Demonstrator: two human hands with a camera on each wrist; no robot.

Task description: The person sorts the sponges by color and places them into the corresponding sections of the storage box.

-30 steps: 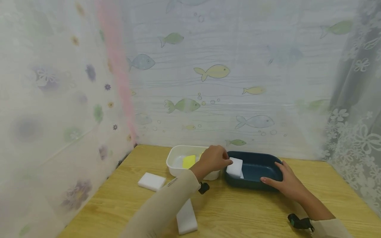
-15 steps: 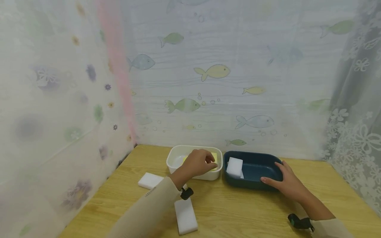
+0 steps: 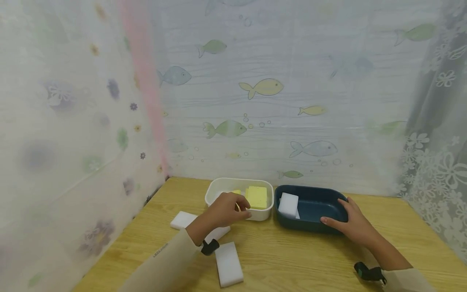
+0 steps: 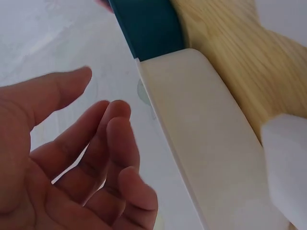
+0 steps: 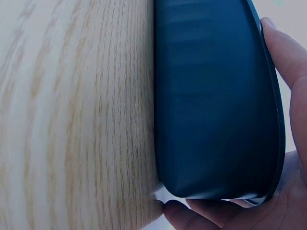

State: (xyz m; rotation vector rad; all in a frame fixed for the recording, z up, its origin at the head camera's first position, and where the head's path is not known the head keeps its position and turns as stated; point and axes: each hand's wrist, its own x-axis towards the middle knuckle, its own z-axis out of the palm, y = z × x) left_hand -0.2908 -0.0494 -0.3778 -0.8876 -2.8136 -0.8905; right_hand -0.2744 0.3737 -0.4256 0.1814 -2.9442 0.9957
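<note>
Loosely bent and holding nothing, my left hand (image 3: 228, 211) hovers at the front left of a white plastic container (image 3: 262, 215). In the left wrist view, thumb and fingers are apart beside that container's wall (image 4: 206, 139). Yellow sponges (image 3: 258, 197) lie inside it, partly hidden by the hand. My right hand (image 3: 354, 225) grips the right end of a navy blue container (image 3: 306, 226); in the right wrist view, the thumb lies along the rim and the other fingers wrap around the end wall (image 5: 216, 189). White sponge blocks (image 3: 289, 204) sit at the navy container's left end.
White sponge blocks lie on the wooden table: one at the left (image 3: 182, 220), another partly under my left wrist (image 3: 219, 232), a third nearer the front (image 3: 229, 265). The two containers stand side by side before a fish-print curtain (image 3: 262, 134).
My left hand has moved left from the navy container, across the white one, to its front left side, uncovering the yellow sponges. The right hand has kept its place.
</note>
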